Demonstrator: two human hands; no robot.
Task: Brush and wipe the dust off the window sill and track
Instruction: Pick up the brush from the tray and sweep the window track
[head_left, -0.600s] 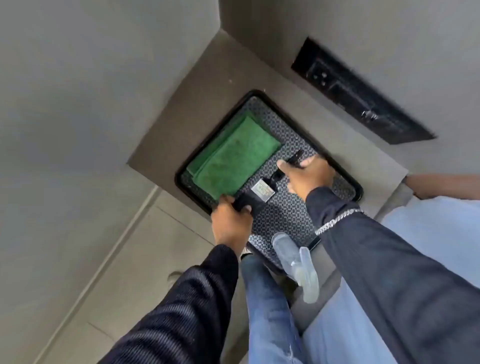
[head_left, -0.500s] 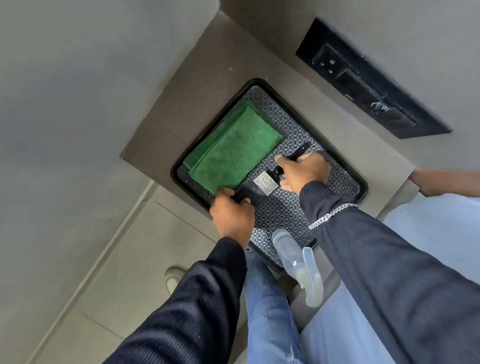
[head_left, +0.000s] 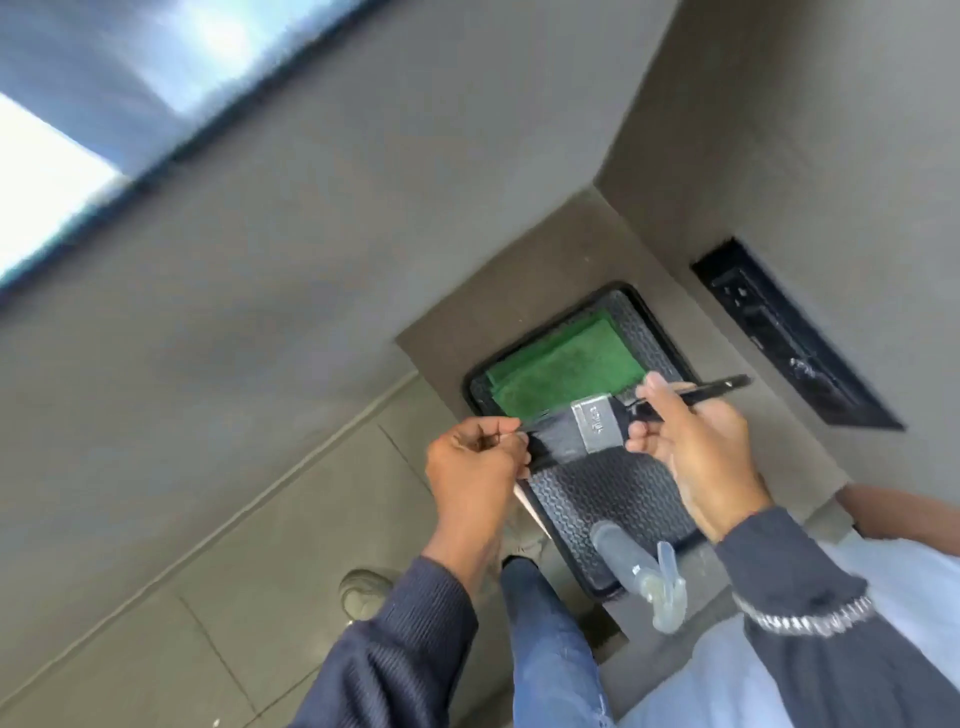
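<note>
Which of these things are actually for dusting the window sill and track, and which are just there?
For the job:
brush, held by the right hand and left hand
green cloth
spray bottle
window, blurred, top left

Just there:
black tray holding the supplies
black switch panel on the wall
shoe on the floor

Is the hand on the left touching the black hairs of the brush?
Touching. The head view shows the left hand with its fingertips pinched on the end of the brush bristles, no gap between them, while the right hand holds the handle.
</note>
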